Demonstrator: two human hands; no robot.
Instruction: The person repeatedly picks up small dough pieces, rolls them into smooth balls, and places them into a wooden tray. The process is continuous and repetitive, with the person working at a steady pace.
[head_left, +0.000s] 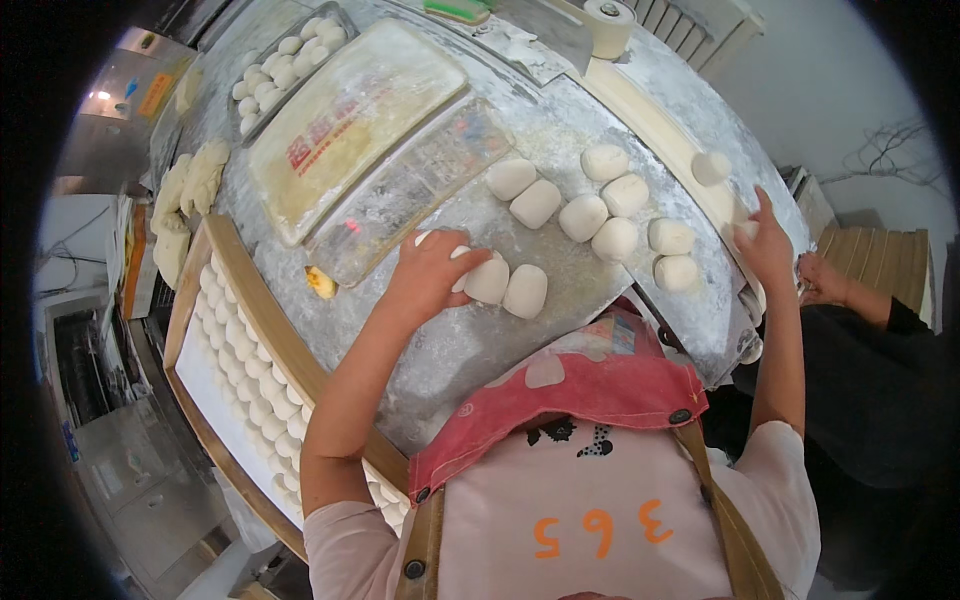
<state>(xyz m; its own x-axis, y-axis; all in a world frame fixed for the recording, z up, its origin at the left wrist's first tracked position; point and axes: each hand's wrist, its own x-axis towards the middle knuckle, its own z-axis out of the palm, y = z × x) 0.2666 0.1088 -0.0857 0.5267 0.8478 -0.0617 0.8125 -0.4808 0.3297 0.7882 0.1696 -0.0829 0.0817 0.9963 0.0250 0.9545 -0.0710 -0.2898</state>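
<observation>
At the centre, my left hand (431, 274) is closed around white dough pieces on the floured work surface (360, 315). Two more dough pieces (526, 291) stand in line at its right. Farther right my right hand (765, 240) is over a pale conveyor belt (652, 139), its fingers at a small dough piece (744, 229) and one finger extended; whether it grips the piece I cannot tell. Another dough piece (711, 168) sits farther up the belt. Between my hands lie several rounded dough pieces (583, 218) in small groups.
A wooden-framed tray (262, 307) with rows of dough pieces lies at the left. Beyond are lidded plastic containers (360, 127), a tray of dough balls (289, 67) and loose dough (196, 180). Another person's hand (821, 279) is beyond my right arm.
</observation>
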